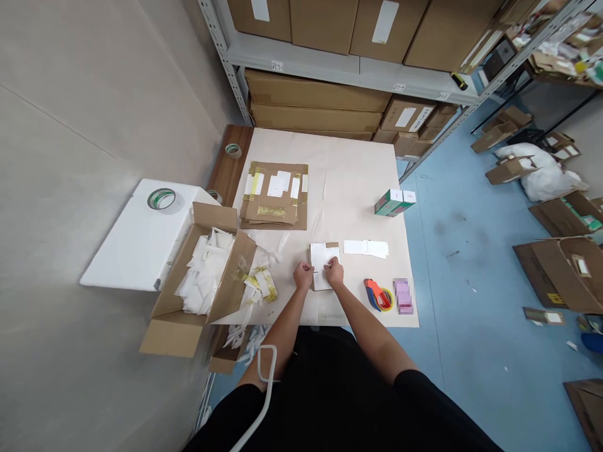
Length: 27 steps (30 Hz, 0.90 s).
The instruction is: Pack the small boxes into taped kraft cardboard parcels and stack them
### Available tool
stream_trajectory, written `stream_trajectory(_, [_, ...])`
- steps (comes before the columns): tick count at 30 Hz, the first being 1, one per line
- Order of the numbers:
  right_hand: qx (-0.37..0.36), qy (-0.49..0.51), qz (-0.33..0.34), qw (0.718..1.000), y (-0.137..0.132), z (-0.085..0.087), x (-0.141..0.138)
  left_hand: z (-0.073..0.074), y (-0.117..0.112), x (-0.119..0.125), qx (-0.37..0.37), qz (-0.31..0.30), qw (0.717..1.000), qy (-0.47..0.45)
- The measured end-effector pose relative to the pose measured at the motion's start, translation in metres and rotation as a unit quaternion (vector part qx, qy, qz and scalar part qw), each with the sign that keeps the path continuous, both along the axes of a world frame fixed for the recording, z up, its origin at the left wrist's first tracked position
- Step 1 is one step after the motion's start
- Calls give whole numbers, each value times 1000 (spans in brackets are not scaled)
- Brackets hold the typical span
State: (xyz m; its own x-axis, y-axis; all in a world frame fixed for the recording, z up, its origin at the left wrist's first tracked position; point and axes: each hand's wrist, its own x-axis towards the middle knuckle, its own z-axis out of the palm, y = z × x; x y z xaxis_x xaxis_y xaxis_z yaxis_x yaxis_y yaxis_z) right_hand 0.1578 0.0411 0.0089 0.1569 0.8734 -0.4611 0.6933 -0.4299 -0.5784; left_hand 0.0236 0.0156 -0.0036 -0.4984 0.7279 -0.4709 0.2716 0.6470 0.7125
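A small flat piece of cardboard (pixel 335 245) lies near the table's front edge, mostly covered by a white label (pixel 318 253). At its left edge is my left hand (pixel 304 275), fingers curled together in a pinch; what they hold is too small to tell. My right hand (pixel 334 274) bends over the cardboard's right side, closed at the label's edge, its fingertips partly hidden. Just to the right lie white label strips (pixel 365 248). Farther right sit a red tape dispenser (pixel 377 294) with yellow tape and a pixelated pink pack (pixel 404 295).
Flattened cardboard (pixel 274 194) is stacked at the back left of the table (pixel 351 169). An open carton (pixel 162 304) full of white packets stands at the left. A green-and-white box (pixel 394 203) is at the right edge. A shelf (pixel 311 53) with cartons rises behind.
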Motion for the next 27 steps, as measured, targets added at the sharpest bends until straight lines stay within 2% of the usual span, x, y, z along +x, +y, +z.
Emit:
stream_trajectory(13, [-25,-21,10,999,3,5,-3,4,1,4,-22,-16,999,47])
stream_trajectory(19, [-36,-45,21,998,6,3,-5,6,-2,-11,-77,-29,993,83])
stream_trajectory(22, [-46,-70,46,995,10,2,-6,10,3,-17,-57,-102,987,112])
stream_trajectory(25, [-48,-96,58,992,13,2,-3,13,20,-11,69,-198,967,148])
stream_trajectory(27, [-48,-105,55,992,12,2,2,11,32,-6,119,-254,949,147])
